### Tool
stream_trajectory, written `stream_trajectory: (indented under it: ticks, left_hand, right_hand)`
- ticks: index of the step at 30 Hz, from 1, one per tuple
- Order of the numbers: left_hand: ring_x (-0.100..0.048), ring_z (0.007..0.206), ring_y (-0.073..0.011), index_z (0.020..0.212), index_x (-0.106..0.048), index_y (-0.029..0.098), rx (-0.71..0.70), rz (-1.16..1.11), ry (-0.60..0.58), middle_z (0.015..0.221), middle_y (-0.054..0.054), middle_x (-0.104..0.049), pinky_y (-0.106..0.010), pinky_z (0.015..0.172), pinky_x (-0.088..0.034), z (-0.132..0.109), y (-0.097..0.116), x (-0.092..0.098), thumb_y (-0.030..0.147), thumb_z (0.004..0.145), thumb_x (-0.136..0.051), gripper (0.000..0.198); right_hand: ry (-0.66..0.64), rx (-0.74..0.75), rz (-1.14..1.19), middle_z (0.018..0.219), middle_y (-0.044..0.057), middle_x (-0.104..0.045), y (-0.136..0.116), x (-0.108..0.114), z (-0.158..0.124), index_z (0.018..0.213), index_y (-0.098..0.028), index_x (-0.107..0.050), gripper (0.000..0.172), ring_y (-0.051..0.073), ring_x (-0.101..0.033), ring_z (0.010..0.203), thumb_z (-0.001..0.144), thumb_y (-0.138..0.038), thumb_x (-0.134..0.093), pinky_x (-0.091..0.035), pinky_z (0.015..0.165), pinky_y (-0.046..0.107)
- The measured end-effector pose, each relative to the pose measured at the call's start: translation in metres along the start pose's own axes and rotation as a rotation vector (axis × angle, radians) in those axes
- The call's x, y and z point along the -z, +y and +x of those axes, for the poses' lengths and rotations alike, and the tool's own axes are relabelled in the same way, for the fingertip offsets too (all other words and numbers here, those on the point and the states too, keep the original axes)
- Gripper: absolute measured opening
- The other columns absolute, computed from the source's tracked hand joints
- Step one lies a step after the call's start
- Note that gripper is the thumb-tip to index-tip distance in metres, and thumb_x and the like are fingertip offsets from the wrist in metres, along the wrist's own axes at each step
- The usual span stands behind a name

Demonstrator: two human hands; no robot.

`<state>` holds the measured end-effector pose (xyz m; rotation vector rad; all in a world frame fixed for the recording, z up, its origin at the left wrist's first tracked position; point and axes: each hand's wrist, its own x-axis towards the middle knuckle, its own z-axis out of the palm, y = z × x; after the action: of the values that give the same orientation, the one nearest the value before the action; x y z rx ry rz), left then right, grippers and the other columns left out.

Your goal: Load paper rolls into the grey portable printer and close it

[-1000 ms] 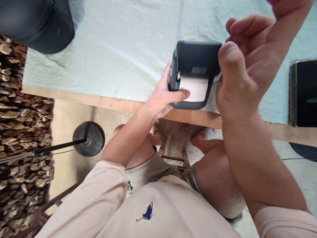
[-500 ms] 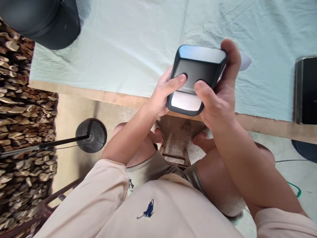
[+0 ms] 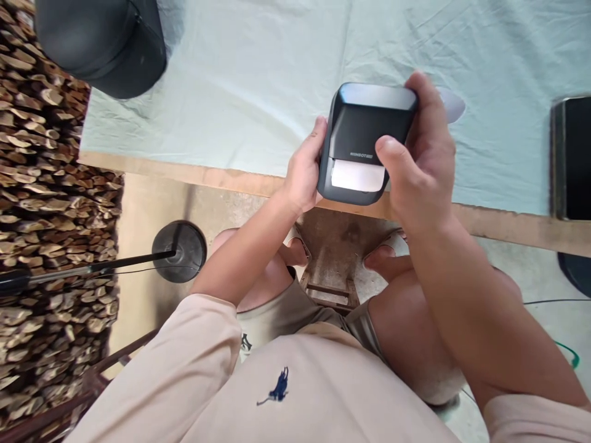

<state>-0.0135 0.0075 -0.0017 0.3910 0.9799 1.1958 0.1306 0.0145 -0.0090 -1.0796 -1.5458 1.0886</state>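
Observation:
A black label printer with NIIMBOT lettering on its lid is held above the near edge of the table. White label paper shows at the end facing me. My left hand grips the printer's left side, thumb along the edge and the other fingers hidden behind it. From the right, my right hand wraps round the printer, its thumb over the lid near the lettering and a finger at the far right corner. Behind that hand lies a white rounded piece, partly covered.
A black cylindrical bag or case stands at the table's far left. At the right edge lies a dark-screened device. Pale green cloth covers the table. Below are a round black stand base with a pole and stacked firewood.
My left thumb has moved off the lid to the printer's left edge, uncovering the lid. My right thumb has shifted slightly right and up. The view has shifted slightly.

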Motion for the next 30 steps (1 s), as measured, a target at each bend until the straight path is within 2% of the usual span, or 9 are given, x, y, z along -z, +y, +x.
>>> stream_trajectory:
  ticks: [4, 12, 15, 17, 19, 21, 24, 26, 30]
  left_hand:
    - [-0.052, 0.139, -0.0195, 0.115, -0.064, 0.02, 0.022, -0.026, 0.082, 0.103, -0.002, -0.075, -0.025, 0.112, -0.046, 0.001, -0.001, 0.001, 0.042, 0.098, -0.045, 0.035]
    - [-0.059, 0.131, -0.0225, 0.116, -0.063, 0.02, 0.035, -0.035, -0.124, 0.096, -0.002, -0.075, -0.031, 0.105, -0.053, 0.004, -0.004, 0.003, 0.049, 0.098, -0.041, 0.04]
    - [-0.061, 0.128, -0.0243, 0.118, -0.064, 0.025, 0.058, -0.058, -0.156, 0.09, -0.004, -0.076, -0.032, 0.104, -0.054, 0.004, -0.003, 0.0, 0.051, 0.095, -0.045, 0.039]
    - [-0.061, 0.128, -0.0278, 0.122, -0.062, 0.022, 0.056, -0.05, -0.178, 0.087, -0.006, -0.075, -0.035, 0.103, -0.055, 0.002, -0.001, -0.004, 0.057, 0.091, -0.05, 0.048]
    - [-0.061, 0.128, -0.0304, 0.125, -0.059, 0.019, 0.066, -0.046, -0.193, 0.087, -0.007, -0.074, -0.038, 0.101, -0.056, 0.0, 0.001, -0.008, 0.06, 0.088, -0.054, 0.056]
    - [-0.062, 0.127, -0.0304, 0.123, -0.06, 0.017, 0.08, -0.036, -0.215, 0.087, -0.006, -0.073, -0.038, 0.098, -0.057, -0.001, 0.002, -0.011, 0.054, 0.089, -0.056, 0.051]
    - [-0.064, 0.123, -0.03, 0.11, -0.065, 0.015, 0.039, 0.004, -0.266, 0.085, -0.007, -0.073, -0.037, 0.096, -0.058, -0.002, 0.002, -0.011, 0.048, 0.092, -0.054, 0.039]
    - [-0.066, 0.12, -0.0305, 0.098, -0.067, 0.014, 0.006, 0.022, -0.293, 0.083, -0.008, -0.072, -0.036, 0.096, -0.057, -0.003, 0.001, -0.008, 0.05, 0.091, -0.054, 0.039]
    - [-0.068, 0.11, -0.0281, 0.092, -0.064, 0.014, -0.003, 0.045, -0.361, 0.085, -0.01, -0.072, -0.037, 0.1, -0.055, -0.004, 0.0, -0.004, 0.048, 0.09, -0.056, 0.036]
  right_hand:
    - [-0.012, 0.103, 0.016, 0.144, 0.001, -0.046, 0.006, 0.008, 0.0, 0.139, -0.028, -0.042, 0.06, 0.022, -0.046, 0.139, 0.084, -0.047, -0.055, -0.039, 0.123, 0.042]
    - [-0.162, 0.039, -0.078, 0.152, -0.001, -0.039, -0.01, 0.03, -0.003, 0.145, -0.038, -0.03, 0.091, 0.021, -0.036, 0.146, 0.066, -0.029, -0.074, -0.043, 0.119, 0.041]
    - [-0.032, 0.09, -0.349, 0.14, 0.006, -0.047, -0.025, 0.033, -0.002, 0.134, -0.03, -0.045, 0.079, 0.023, -0.051, 0.128, 0.061, -0.027, -0.076, -0.053, 0.098, 0.04]
    - [0.104, 0.137, -0.5, 0.117, 0.008, -0.056, -0.033, 0.03, 0.0, 0.119, -0.024, -0.052, 0.06, 0.02, -0.059, 0.098, 0.065, -0.03, -0.076, -0.053, 0.083, 0.038]
    - [0.242, 0.205, -0.512, 0.09, 0.003, -0.053, -0.036, 0.025, 0.003, 0.102, -0.021, -0.053, 0.036, 0.012, -0.05, 0.07, 0.076, -0.039, -0.069, -0.048, 0.071, 0.035]
    - [0.33, 0.283, -0.384, 0.075, -0.001, -0.041, -0.036, 0.019, 0.007, 0.088, -0.022, -0.047, 0.027, 0.009, -0.04, 0.057, 0.085, -0.045, -0.06, -0.041, 0.061, 0.031]
    - [0.414, 0.362, -0.108, 0.074, -0.001, -0.03, -0.036, 0.011, 0.011, 0.08, -0.024, -0.034, 0.031, 0.01, -0.051, 0.061, 0.089, -0.044, -0.057, -0.039, 0.056, 0.029]
    - [0.429, 0.377, -0.063, 0.075, 0.0, -0.033, -0.038, 0.01, 0.012, 0.079, -0.024, -0.03, 0.031, 0.014, -0.062, 0.075, 0.087, -0.037, -0.057, -0.037, 0.054, 0.027]
    - [0.191, 0.257, -0.487, 0.077, 0.002, -0.058, -0.047, 0.018, 0.012, 0.075, -0.022, -0.044, 0.012, 0.016, -0.06, 0.079, 0.08, -0.021, -0.055, -0.043, 0.067, 0.031]
